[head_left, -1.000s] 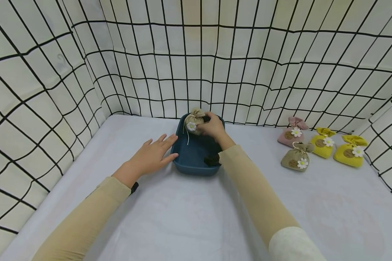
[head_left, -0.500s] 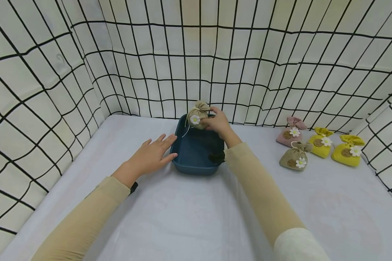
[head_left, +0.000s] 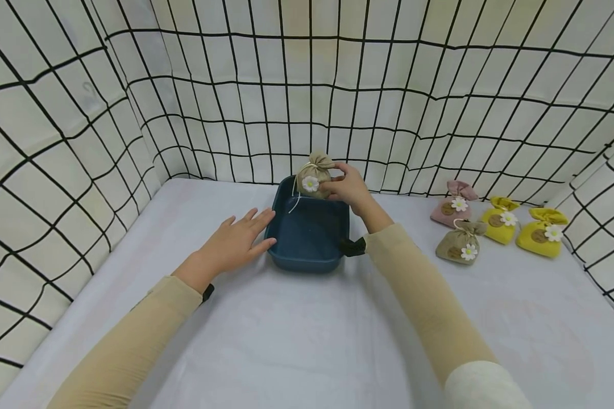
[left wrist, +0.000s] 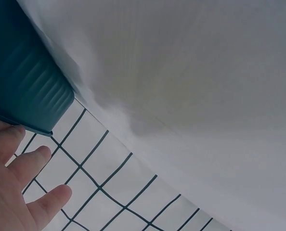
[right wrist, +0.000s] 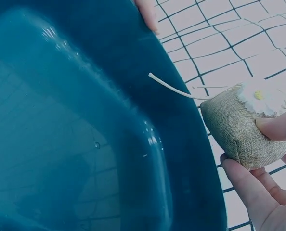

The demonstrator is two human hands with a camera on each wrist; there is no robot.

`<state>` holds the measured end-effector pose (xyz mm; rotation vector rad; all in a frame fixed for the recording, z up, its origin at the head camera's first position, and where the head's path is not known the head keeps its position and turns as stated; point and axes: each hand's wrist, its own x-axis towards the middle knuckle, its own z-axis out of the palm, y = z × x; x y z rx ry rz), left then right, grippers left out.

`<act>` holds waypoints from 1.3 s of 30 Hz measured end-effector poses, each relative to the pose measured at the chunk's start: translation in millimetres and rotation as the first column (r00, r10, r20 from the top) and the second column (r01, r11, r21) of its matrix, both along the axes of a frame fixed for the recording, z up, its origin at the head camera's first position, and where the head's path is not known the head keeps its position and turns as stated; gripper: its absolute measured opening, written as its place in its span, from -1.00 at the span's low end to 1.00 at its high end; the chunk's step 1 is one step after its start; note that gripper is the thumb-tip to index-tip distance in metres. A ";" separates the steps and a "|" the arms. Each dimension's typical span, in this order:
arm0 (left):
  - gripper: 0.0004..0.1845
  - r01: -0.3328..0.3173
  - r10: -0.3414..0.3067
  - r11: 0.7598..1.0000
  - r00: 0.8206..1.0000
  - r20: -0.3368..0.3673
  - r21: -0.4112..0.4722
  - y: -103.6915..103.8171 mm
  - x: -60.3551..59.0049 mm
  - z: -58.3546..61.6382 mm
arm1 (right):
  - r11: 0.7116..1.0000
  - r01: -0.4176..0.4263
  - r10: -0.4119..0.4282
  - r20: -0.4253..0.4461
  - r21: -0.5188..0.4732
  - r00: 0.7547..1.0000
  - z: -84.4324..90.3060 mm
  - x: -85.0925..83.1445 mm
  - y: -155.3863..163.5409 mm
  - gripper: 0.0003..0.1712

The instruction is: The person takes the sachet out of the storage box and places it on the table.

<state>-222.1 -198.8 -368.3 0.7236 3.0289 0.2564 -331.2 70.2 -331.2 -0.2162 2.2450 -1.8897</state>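
Note:
A small beige cloth drawstring pouch (head_left: 312,173) with a white daisy is pinched in my right hand (head_left: 352,187), above the far end of a blue plastic bin (head_left: 307,264). In the right wrist view, the thumb presses the front of the pouch (right wrist: 239,127) and fingers support it from beneath; its white cord hangs over the bin (right wrist: 193,183). My left hand (head_left: 235,244) has its fingers spread, with fingertips at the bin's left rim. The left wrist view shows those fingertips at the rim of the ribbed bin wall (left wrist: 32,91). Inside the bin, the bare floor shows.
On the right of the white-covered table (head_left: 297,341) sit a pink pouch (head_left: 447,213), a grey-beige pouch (head_left: 457,247), a yellow pouch (head_left: 496,224) and another yellow pouch (head_left: 537,241). A white wall with black grid netting (head_left: 311,85) stands behind and at both sides.
My right hand has lifted the beige pouch up out of the bin's far end and shifted slightly right. The left hand stays at the rim.

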 end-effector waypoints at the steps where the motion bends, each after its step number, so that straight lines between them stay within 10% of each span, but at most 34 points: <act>1: -0.22 0.001 -0.001 1.000 1.000 0.000 0.002 0.2 0.0 0.1 | 1.000 -0.003 0.003 -0.001 -0.001 1.000 0.8 0.7 1.1 -0.22; 39: -0.22 0.000 0.000 1.000 1.000 -0.005 0.007 0.0 -1.4 -1.7 | 0.998 -0.027 0.026 -0.016 -0.055 1.000 12.5 54.8 56.0 -0.18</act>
